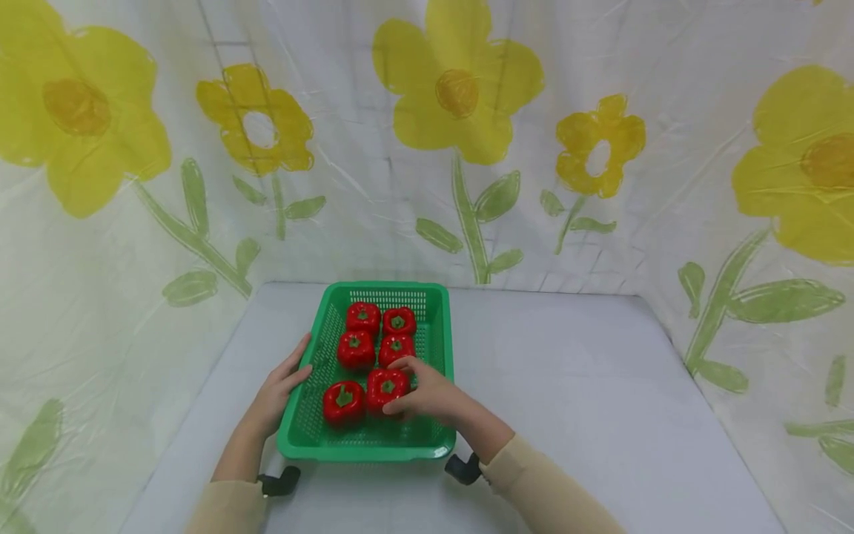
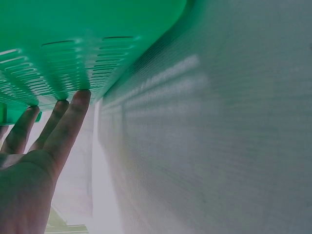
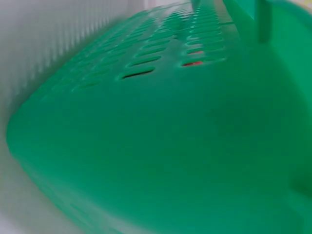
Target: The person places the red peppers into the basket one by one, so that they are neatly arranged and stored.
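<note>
A green plastic basket [image 1: 363, 452] with slotted walls holds several red bell peppers, each with a green stem. My right hand [image 1: 434, 393] reaches over the basket's right rim and grips the near-right bell pepper [image 1: 385, 391], thumb on its near side and fingers on its far side. To the left of it sits another bell pepper [image 1: 343, 406]. My left hand [image 1: 275, 397] is at the basket's left side, its straight fingers [image 2: 68, 126] touching the slotted outer wall. The right wrist view shows the basket's outer wall [image 3: 170, 131]; my right hand is hidden there.
The basket stands on a white table [image 1: 567, 386]. Farther back in it, more bell peppers [image 1: 363, 317] lie in two columns. A white curtain [image 1: 347, 222] printed with yellow flowers hangs behind the table and along both sides.
</note>
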Motion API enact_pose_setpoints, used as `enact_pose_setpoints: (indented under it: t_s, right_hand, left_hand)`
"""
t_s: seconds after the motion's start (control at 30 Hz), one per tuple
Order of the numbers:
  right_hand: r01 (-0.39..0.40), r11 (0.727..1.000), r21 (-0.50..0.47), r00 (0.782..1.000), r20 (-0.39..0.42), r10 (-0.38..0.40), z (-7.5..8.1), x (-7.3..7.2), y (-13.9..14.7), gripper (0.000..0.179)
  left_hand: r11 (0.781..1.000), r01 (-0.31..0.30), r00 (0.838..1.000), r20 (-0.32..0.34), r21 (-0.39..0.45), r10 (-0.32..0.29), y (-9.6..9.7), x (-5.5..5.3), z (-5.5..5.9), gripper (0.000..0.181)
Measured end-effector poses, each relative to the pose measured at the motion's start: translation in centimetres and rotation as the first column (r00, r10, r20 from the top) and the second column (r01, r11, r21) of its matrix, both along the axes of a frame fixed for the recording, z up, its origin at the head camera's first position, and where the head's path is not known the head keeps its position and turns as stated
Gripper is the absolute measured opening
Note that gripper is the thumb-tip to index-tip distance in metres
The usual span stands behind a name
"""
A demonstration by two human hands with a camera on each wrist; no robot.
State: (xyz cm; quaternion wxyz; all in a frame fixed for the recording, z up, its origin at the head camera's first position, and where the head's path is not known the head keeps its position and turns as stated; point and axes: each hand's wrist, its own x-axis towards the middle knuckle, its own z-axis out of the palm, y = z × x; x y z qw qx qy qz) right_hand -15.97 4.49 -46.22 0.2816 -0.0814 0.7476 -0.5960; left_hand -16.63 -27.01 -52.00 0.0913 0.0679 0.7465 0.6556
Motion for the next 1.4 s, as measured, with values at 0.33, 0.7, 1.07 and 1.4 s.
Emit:
enact_pose_setpoints:
  t_s: [0.33,0.7,1.07,1.4]
  right_hand:
    - [0.019,0.991,0.131,0.999,-0.046,-0.014,-0.13,0.38,-0.55,0.062]
    - [0.040,0.981,0.192,0.995,-0.097,-0.021,-0.72,0.31,-0.95,0.064]
    - [0.037,0.973,0.226,0.995,-0.101,-0.014,-0.63,0.32,-0.99,0.071]
    - [0.064,0.978,0.200,0.988,-0.152,-0.033,-0.07,0.71,-0.37,0.073]
  left_hand:
    - [1.000,0.000,1.000,-0.014,-0.008,0.000,0.01,-0.01,-0.03,0.059]
    - [1.000,-0.008,1.000,0.002,-0.021,0.008,0.17,0.09,0.38,0.059]
    - [0.999,-0.017,1.000,0.008,-0.046,0.018,0.21,0.10,0.30,0.059]
    - [0.999,-0.008,1.000,0.018,-0.038,0.009,0.20,0.22,0.29,0.060]
